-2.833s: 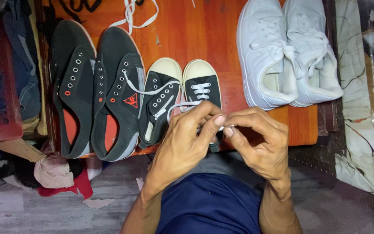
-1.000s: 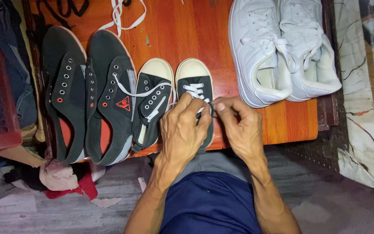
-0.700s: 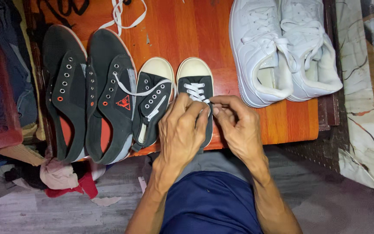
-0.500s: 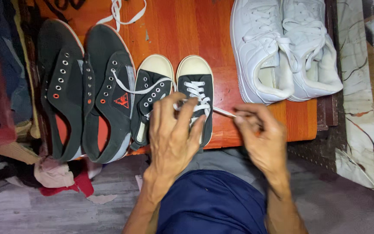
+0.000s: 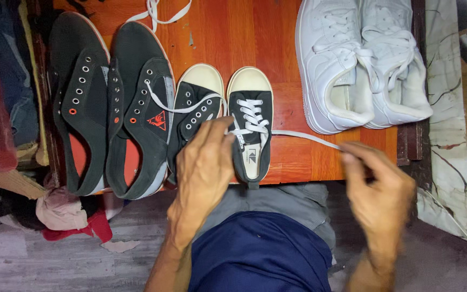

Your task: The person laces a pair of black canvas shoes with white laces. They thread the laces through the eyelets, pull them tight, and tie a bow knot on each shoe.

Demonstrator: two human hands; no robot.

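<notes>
A small black sneaker with a cream toe cap (image 5: 251, 127) stands on the orange wooden table (image 5: 244, 38), laced in white. My right hand (image 5: 377, 184) pinches the end of its white lace (image 5: 304, 138) and holds it stretched out to the right. My left hand (image 5: 204, 165) rests over the gap between this sneaker and its partly laced twin (image 5: 193, 108), fingertips touching the lace at the eyelets.
Two larger dark sneakers (image 5: 109, 108) with orange insoles sit at the left, a pair of white sneakers (image 5: 363, 59) at the right. A loose white lace (image 5: 155, 13) lies at the table's far edge. Clothes and rags (image 5: 60, 211) are heaped at the lower left.
Both hands were together at the small sneaker's eyelets. My right hand has since drawn away to the right, pulling the white lace out taut, while my left hand stays on the shoe.
</notes>
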